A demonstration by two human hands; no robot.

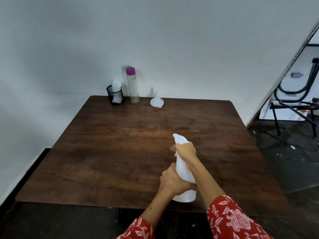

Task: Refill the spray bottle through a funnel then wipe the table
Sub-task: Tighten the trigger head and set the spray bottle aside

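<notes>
A white spray bottle [183, 171] stands near the front edge of the brown wooden table [120, 152]. My left hand [172, 180] grips its body low down. My right hand [185, 150] grips the neck just under the white spray head. A white funnel [156, 100] sits upside down at the far edge of the table. To its left stands a tall clear bottle with a purple cap [132, 85]. A black mesh cup [115, 94] at the far left holds a white cloth.
The table backs onto a pale wall. At the right, a dark floor [284, 161] and a black-framed chair [296, 104] lie beyond the table's edge. Red patterned sleeves cover both my forearms.
</notes>
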